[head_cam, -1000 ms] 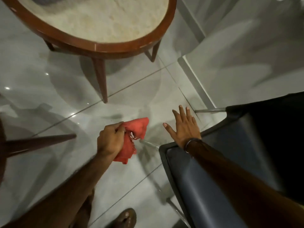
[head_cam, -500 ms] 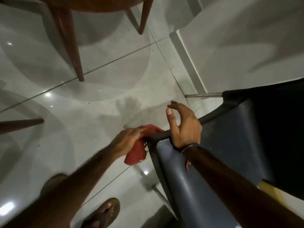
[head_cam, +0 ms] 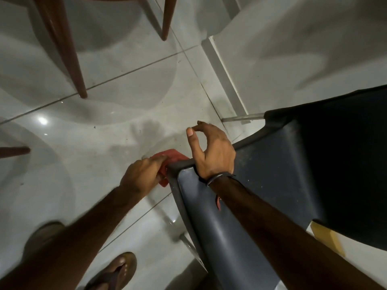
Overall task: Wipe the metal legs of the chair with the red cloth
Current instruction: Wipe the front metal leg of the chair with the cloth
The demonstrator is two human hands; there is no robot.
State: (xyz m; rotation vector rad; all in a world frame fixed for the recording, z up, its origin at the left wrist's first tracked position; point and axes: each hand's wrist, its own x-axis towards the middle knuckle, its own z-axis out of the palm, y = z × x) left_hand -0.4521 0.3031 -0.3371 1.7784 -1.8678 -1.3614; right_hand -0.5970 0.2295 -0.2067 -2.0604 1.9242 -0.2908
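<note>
A dark blue-grey chair (head_cam: pixel 272 174) fills the right side, seen from above. My left hand (head_cam: pixel 144 172) grips the red cloth (head_cam: pixel 173 154) just under the seat's front corner, where a leg is hidden by the cloth and seat. My right hand (head_cam: pixel 211 151) rests its wrist on that corner, fingers curled and apart, holding nothing. One metal leg (head_cam: pixel 240 118) sticks out toward the wall at the far side. Another metal leg (head_cam: pixel 188 243) shows below the seat's near edge.
Wooden table legs (head_cam: pixel 69 59) (head_cam: pixel 166 17) stand at the top left on the glossy tiled floor (head_cam: pixel 104 132). Another wooden leg (head_cam: pixel 14 151) pokes in from the left. A white wall with skirting (head_cam: pixel 228 76) runs behind the chair. My sandalled foot (head_cam: pixel 117 271) is below.
My left hand has carried the red cloth right, down under the seat's front corner. My right hand has settled on the seat corner and curled its fingers. The view has tilted downward.
</note>
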